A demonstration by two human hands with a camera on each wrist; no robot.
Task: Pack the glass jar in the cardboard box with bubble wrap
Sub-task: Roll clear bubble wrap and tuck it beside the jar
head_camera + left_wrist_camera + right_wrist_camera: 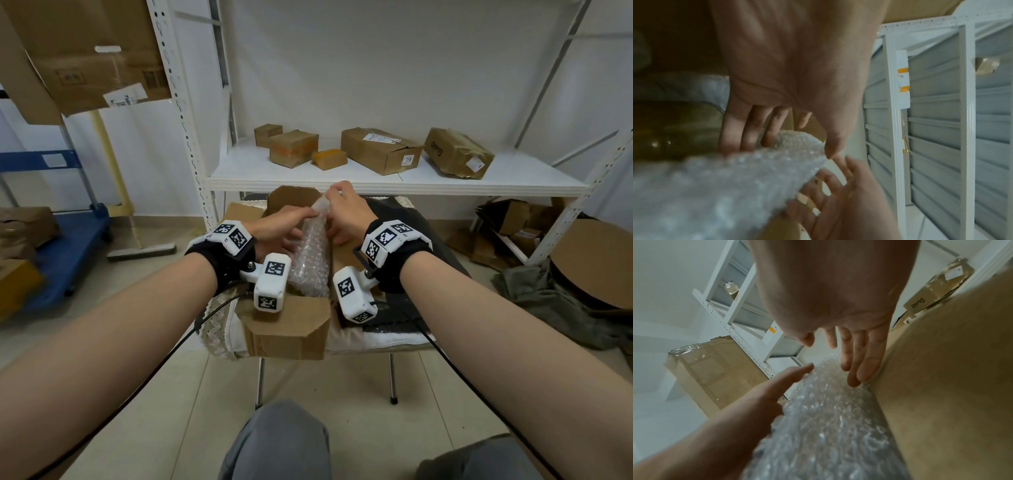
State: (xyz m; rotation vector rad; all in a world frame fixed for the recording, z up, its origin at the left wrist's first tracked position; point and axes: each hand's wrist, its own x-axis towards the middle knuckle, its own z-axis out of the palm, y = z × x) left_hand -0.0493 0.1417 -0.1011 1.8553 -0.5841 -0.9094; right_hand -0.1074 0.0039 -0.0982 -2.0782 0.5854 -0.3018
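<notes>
An open cardboard box (pixel 287 329) sits on a chair seat in front of me. A long bundle of bubble wrap (pixel 310 260) stands tilted inside it, its top end poking above the rim. My left hand (pixel 291 224) holds that upper end, thumb on one side and fingers (pixel 748 129) on the other. Beside the bundle my right hand (pixel 342 205) lies with straight fingers (pixel 857 363) against the wrap (pixel 824 426) and the box's right wall (pixel 951 386). A dark olive glassy shape (pixel 674 129) shows left of the wrap; I cannot tell if it is the jar.
A white shelf (pixel 376 183) just behind the box carries several taped cartons (pixel 380 150). A blue cart (pixel 68 246) stands on the left. Flattened cardboard and cloth (pixel 561 301) lie on the floor at right. My knees are at the bottom edge.
</notes>
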